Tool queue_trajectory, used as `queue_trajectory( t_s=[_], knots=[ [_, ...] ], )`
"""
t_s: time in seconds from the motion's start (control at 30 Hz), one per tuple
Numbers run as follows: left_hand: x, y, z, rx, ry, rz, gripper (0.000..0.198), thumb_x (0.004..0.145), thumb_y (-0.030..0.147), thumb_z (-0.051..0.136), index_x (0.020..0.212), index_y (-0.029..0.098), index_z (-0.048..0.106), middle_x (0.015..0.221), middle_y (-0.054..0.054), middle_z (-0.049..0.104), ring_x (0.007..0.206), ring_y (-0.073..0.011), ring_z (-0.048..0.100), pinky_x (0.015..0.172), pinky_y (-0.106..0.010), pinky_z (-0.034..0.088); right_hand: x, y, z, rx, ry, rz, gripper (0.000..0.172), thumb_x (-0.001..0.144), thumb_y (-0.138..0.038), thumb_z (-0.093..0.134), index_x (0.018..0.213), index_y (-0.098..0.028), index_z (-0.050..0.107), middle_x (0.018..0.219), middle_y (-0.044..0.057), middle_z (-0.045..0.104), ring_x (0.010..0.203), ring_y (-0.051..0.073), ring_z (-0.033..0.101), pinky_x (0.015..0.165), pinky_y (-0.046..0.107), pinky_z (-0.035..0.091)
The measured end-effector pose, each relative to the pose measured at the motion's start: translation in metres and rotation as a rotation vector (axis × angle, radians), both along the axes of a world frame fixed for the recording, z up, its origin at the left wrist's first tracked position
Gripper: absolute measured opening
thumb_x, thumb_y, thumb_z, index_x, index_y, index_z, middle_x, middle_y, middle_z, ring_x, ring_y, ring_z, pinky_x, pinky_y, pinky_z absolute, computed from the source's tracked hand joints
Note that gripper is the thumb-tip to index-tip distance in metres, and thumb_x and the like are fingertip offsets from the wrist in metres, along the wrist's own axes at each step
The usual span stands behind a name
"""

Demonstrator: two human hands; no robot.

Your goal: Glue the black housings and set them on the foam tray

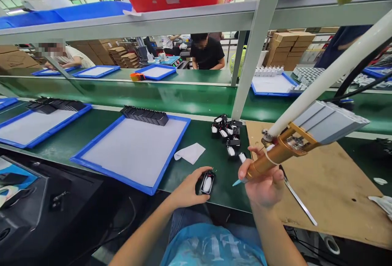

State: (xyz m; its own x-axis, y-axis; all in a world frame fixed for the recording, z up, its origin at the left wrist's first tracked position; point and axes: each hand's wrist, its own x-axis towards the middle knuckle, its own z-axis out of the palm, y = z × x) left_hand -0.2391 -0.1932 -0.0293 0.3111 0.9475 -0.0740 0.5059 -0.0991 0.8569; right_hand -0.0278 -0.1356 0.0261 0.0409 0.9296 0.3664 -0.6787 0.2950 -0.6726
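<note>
Near the bench's front edge, my left hand (190,189) grips a small black housing (207,183) with a white part inside and thin wires at its top. My right hand (266,184) is wrapped round a gold-coloured dispensing gun (266,163), whose light-blue tip (237,182) points left toward the housing without touching it. Several similar black housings (226,131) lie in a loose pile behind my hands. A white cloth (191,153) rests on the green bench, left of the pile.
A blue-rimmed tray (131,151) with a row of black housings (145,115) stands left. Right are a brown board (330,192) and metal tool (301,202). A slanted white pole (330,74) and upright post (255,49) rise nearby. People sit across the bench.
</note>
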Motion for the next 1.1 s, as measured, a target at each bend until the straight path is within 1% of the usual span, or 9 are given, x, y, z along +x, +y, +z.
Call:
queue_trajectory(
  t_s=[0.13, 0.27, 0.37, 0.47, 0.53, 0.6, 0.73, 0.93, 1.1],
  knots=[
    [0.015, -0.003, -0.013, 0.048, -0.016, 0.122, 0.075, 0.074, 0.035, 0.076, 0.139, 0.026, 0.039, 0.138, -0.01, 0.051, 0.127, -0.0268, 0.05, 0.11, -0.045, 0.039, -0.007, -0.002, 0.004, 0.014, -0.02, 0.006, 0.036, 0.08, -0.057, 0.057, 0.101, -0.028, 0.061, 0.107, 0.002, 0.062, 0.045, 0.011, 0.061, 0.032, 0.025, 0.042],
    [0.021, -0.008, -0.016, 0.093, -0.087, 0.31, 0.051, 0.077, 0.033, 0.073, 0.123, 0.027, 0.052, 0.144, -0.009, 0.044, 0.127, -0.027, 0.051, 0.093, -0.039, 0.053, -0.012, -0.004, 0.007, 0.014, -0.018, 0.011, 0.034, 0.082, -0.057, 0.055, 0.1, -0.028, 0.061, 0.108, 0.002, 0.062, 0.045, 0.011, 0.061, 0.033, 0.025, 0.042],
    [0.023, -0.013, -0.022, 0.109, -0.133, 0.416, 0.048, 0.077, 0.03, 0.072, 0.12, 0.026, 0.052, 0.147, -0.01, 0.041, 0.129, -0.0273, 0.049, 0.086, -0.036, 0.055, -0.017, -0.005, 0.007, 0.019, 0.001, 0.02, 0.033, 0.083, -0.056, 0.055, 0.099, -0.027, 0.059, 0.108, 0.003, 0.063, 0.046, 0.01, 0.061, 0.033, 0.023, 0.041],
    [0.028, -0.016, -0.027, 0.089, -0.092, 0.395, 0.044, 0.078, 0.027, 0.07, 0.118, 0.024, 0.052, 0.122, -0.007, 0.063, 0.112, -0.0234, 0.062, 0.089, -0.038, 0.052, -0.026, -0.002, 0.007, 0.018, 0.006, 0.035, 0.033, 0.083, -0.056, 0.055, 0.099, -0.026, 0.055, 0.107, 0.003, 0.063, 0.045, 0.009, 0.06, 0.032, 0.022, 0.039],
    [0.031, -0.017, -0.029, 0.095, -0.013, 0.374, 0.034, 0.079, 0.025, 0.068, 0.11, 0.022, 0.055, 0.107, -0.004, 0.068, 0.1, -0.0223, 0.066, 0.089, -0.038, 0.051, -0.032, 0.0, 0.008, 0.012, 0.003, 0.044, 0.036, 0.082, -0.056, 0.056, 0.102, -0.027, 0.053, 0.107, 0.003, 0.064, 0.044, 0.008, 0.059, 0.032, 0.022, 0.039],
    [0.035, -0.018, -0.028, 0.127, 0.037, 0.379, 0.029, 0.08, 0.027, 0.067, 0.107, 0.022, 0.056, 0.104, -0.004, 0.069, 0.097, -0.0225, 0.066, 0.086, -0.037, 0.051, -0.038, 0.001, 0.008, 0.014, 0.005, 0.05, 0.038, 0.082, -0.057, 0.057, 0.104, -0.027, 0.052, 0.107, 0.003, 0.063, 0.044, 0.008, 0.059, 0.032, 0.022, 0.04],
    [0.038, -0.022, -0.023, 0.197, 0.049, 0.394, 0.035, 0.084, 0.031, 0.063, 0.116, 0.022, 0.053, 0.107, -0.005, 0.07, 0.095, -0.0208, 0.068, 0.08, -0.033, 0.053, -0.043, 0.001, 0.01, 0.032, 0.034, 0.06, 0.036, 0.082, -0.054, 0.059, 0.105, -0.028, 0.053, 0.108, 0.002, 0.063, 0.045, 0.008, 0.06, 0.034, 0.022, 0.042],
    [0.04, -0.026, -0.01, 0.269, 0.094, 0.443, 0.03, 0.078, 0.033, 0.065, 0.104, 0.021, 0.054, 0.086, -0.001, 0.071, 0.06, -0.0149, 0.064, 0.056, -0.025, 0.05, -0.042, 0.001, 0.011, 0.025, 0.001, 0.035, 0.04, 0.08, -0.051, 0.063, 0.111, -0.028, 0.054, 0.111, 0.003, 0.063, 0.043, 0.007, 0.059, 0.032, 0.022, 0.041],
    [0.039, -0.027, -0.005, 0.299, 0.092, 0.453, 0.028, 0.077, 0.033, 0.066, 0.099, 0.021, 0.053, 0.079, 0.001, 0.069, 0.063, -0.0145, 0.065, 0.057, -0.023, 0.048, -0.042, 0.0, 0.01, 0.023, -0.008, 0.039, 0.029, 0.08, -0.049, 0.063, 0.095, -0.026, 0.055, 0.11, 0.002, 0.063, 0.042, 0.006, 0.059, 0.033, 0.021, 0.038]
  ],
)
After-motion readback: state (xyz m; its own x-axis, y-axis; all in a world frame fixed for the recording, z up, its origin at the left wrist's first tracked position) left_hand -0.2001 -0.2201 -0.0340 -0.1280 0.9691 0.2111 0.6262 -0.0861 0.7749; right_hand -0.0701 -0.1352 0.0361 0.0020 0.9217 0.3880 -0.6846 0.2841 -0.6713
